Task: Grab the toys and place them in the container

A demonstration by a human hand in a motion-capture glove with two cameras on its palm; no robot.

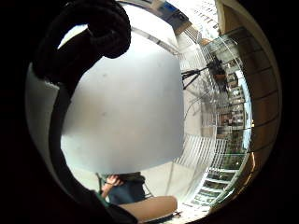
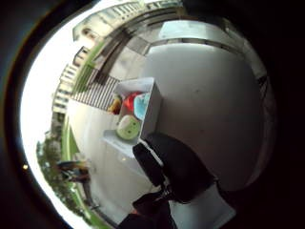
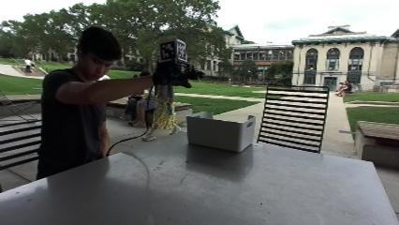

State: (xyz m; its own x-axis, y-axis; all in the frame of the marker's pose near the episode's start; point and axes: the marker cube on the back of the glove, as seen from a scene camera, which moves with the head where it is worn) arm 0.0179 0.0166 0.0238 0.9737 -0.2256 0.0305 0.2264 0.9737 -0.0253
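Our gloved right hand [image 3: 171,72] hangs high, fingers curled on nothing we can see, with the container [image 3: 219,131] below-right holding the toys [image 2: 129,114].

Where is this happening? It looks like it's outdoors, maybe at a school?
Probably an outdoor patio on a campus or park. A grey table holding a white container stands beside lawns, tall trees and large stone buildings; a slatted metal chair sits at it.
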